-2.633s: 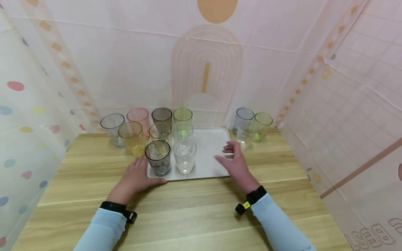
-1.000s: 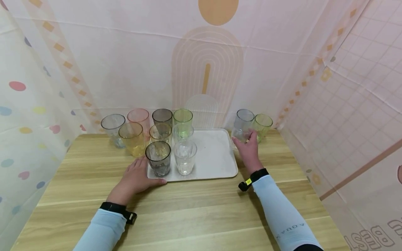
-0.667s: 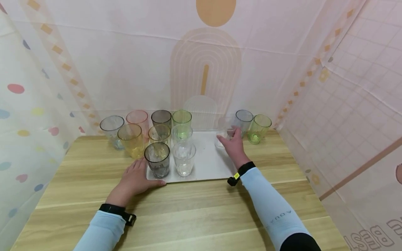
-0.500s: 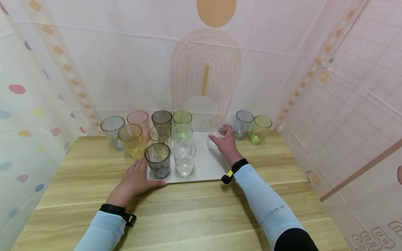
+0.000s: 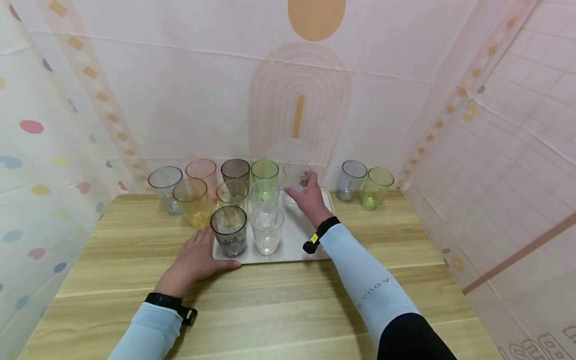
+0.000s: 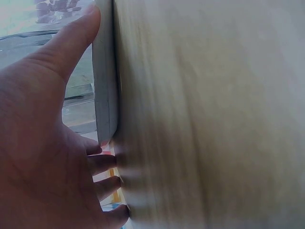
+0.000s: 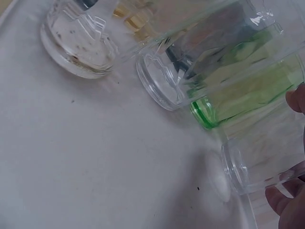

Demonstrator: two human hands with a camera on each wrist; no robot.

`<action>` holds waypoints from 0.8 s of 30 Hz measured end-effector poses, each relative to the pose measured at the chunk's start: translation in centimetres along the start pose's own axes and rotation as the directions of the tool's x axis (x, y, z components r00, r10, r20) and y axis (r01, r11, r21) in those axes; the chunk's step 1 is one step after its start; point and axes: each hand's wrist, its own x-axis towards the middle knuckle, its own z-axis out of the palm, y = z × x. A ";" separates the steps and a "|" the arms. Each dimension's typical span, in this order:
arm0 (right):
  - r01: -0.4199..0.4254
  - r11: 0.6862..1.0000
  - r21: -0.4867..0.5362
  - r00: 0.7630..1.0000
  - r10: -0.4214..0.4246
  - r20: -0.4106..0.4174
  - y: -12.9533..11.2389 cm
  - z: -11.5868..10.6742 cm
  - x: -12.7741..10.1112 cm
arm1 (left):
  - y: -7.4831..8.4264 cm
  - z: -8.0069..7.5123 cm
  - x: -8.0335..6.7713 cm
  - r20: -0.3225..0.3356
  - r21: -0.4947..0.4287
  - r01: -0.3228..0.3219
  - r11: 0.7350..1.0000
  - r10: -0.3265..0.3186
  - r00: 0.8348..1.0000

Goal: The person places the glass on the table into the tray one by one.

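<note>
Fingers of the right hand curl round a clear tumbler and grip it upright over the far part of the white tray, just right of the green tumbler in the back row; in the right wrist view its base hangs a little above the tray surface, with fingertips showing at its side. Fingers of the left hand lie straight and relaxed, flat on the wooden table, the thumb pressed along the tray's near-left edge.

On the table, the tray holds two columns of tumblers on its left half: a smoky grey one and a clear one at the front, an amber one and a pale green one behind them, then a dark grey one beside the green tumbler at the back. Left of the tray, on the bare wood, stand a yellow tumbler, a pink tumbler and a grey-blue tumbler. Well off to the right, near the table's far corner, a blue-grey tumbler and a lime tumbler stand just beside each other. Both forearms wear light blue sleeves with black wrist bands.
</note>
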 end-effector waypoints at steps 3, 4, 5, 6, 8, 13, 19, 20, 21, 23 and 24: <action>-0.001 1.000 0.003 1.000 0.001 0.001 0.0 0.3 0.3 | 0.1 0.0 0.0 -0.008 0.005 -0.004 1.000 0.004 1.000; -0.001 1.000 0.000 1.000 0.001 -0.001 0.1 0.3 0.5 | 0.1 0.0 0.0 -0.009 0.006 -0.003 1.000 0.003 1.000; -0.006 1.000 -0.003 1.000 0.006 -0.002 0.1 0.4 0.6 | 0.2 0.0 0.0 -0.010 0.007 -0.003 1.000 0.003 1.000; -0.011 1.000 -0.004 1.000 0.011 -0.004 0.2 0.5 0.6 | 0.2 -0.1 -0.1 -0.010 0.009 -0.003 1.000 0.003 1.000; -0.023 1.000 0.000 1.000 0.023 -0.005 0.4 0.6 0.8 | 0.3 -0.1 -0.2 -0.008 0.016 -0.003 1.000 0.003 1.000; -0.037 0.999 -0.012 0.999 0.037 -0.003 0.9 0.8 0.8 | 0.0 0.2 -0.2 -0.014 0.029 -0.002 1.000 0.003 1.000; -0.013 1.000 -0.014 1.000 0.013 0.009 1.1 1.0 1.0 | -0.1 0.1 -0.1 -0.010 0.006 0.006 1.000 -0.006 1.000; -0.013 1.000 -0.013 1.000 0.013 0.010 1.1 1.0 1.0 | 0.0 0.1 -0.2 -0.006 0.003 0.009 1.000 -0.009 1.000; -0.016 1.000 -0.013 1.000 0.016 0.012 1.1 1.0 1.0 | 0.0 0.0 -0.2 -0.002 0.003 0.011 1.000 -0.011 1.000; -0.025 1.000 -0.014 1.000 0.026 0.012 1.2 1.0 1.0 | 0.1 -0.1 -0.2 0.001 0.004 0.011 1.000 -0.011 1.000; -0.032 0.999 -0.016 0.999 0.032 0.012 1.2 1.0 1.0 | 0.2 -0.1 -0.2 0.003 0.006 0.012 1.000 -0.012 1.000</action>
